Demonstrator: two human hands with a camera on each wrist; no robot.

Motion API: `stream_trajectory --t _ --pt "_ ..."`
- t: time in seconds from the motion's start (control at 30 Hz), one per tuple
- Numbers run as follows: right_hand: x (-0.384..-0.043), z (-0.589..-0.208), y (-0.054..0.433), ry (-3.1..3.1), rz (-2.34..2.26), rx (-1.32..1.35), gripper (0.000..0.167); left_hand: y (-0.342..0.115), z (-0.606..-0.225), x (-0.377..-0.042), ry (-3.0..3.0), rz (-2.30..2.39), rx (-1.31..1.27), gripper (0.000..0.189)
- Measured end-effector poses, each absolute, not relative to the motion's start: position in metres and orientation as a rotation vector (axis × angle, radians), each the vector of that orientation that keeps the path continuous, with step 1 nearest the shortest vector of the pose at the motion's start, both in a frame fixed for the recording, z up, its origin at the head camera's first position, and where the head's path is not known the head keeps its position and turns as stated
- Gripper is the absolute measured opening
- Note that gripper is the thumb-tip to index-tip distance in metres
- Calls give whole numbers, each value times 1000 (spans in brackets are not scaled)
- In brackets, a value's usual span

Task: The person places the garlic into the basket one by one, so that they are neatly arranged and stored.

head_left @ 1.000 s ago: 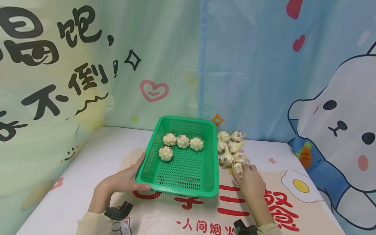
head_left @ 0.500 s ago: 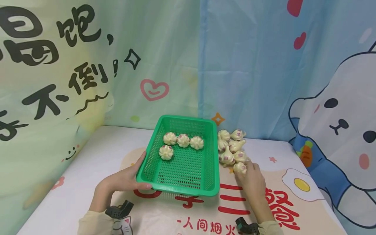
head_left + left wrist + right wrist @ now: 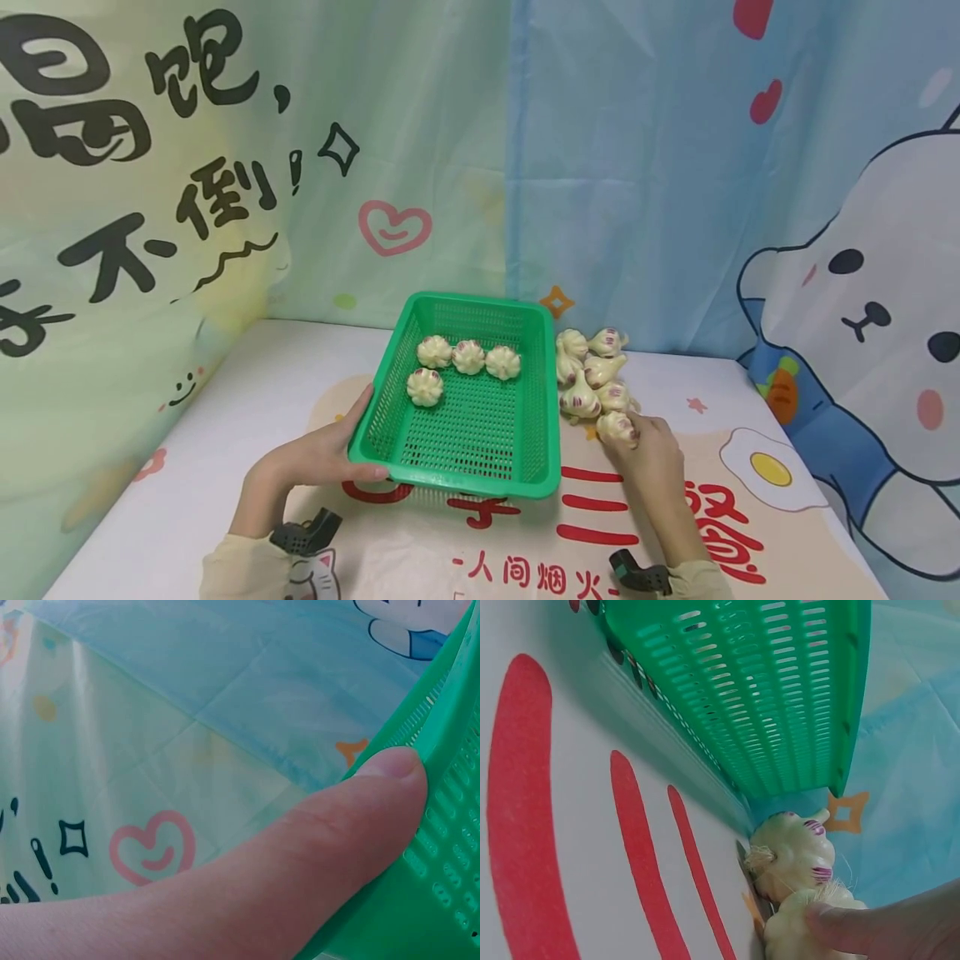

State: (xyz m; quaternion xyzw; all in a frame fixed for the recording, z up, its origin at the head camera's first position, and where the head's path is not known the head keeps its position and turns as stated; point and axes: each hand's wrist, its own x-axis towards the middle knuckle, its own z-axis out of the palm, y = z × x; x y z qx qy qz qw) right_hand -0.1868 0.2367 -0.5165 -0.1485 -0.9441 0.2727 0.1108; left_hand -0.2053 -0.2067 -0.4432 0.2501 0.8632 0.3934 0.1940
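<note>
My left hand (image 3: 322, 454) grips the near left corner of a green plastic basket (image 3: 551, 400); its thumb (image 3: 375, 802) lies along the rim in the left wrist view. Inside the basket, a row of three garlic bulbs (image 3: 468, 357) sits toward the back, with one more bulb (image 3: 425, 387) in front at the left. To the right of the basket my right hand (image 3: 651, 454) pinches a garlic bulb (image 3: 617, 427) at the near end of a pile. The thumb (image 3: 847, 926) presses on that bulb in the right wrist view, its other fingers hidden.
Several garlic bulbs (image 3: 580, 400) are heaped against the basket's right side. A printed cloth (image 3: 517, 542) with red characters covers the table. Behind it hangs a green and blue curtain (image 3: 622, 183), close to the basket's far edge.
The garlic bulb at my right fingertips has turned and shifted slightly right, and more of it shows now. My left hand and the basket stay in place.
</note>
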Motion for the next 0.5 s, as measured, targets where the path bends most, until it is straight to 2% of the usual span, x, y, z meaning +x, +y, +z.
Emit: stream_trajectory --t 0.5 --pt "-185 -513 242 -2762 780 -398 57 -206 -440 -204 2392 1102 724 117"
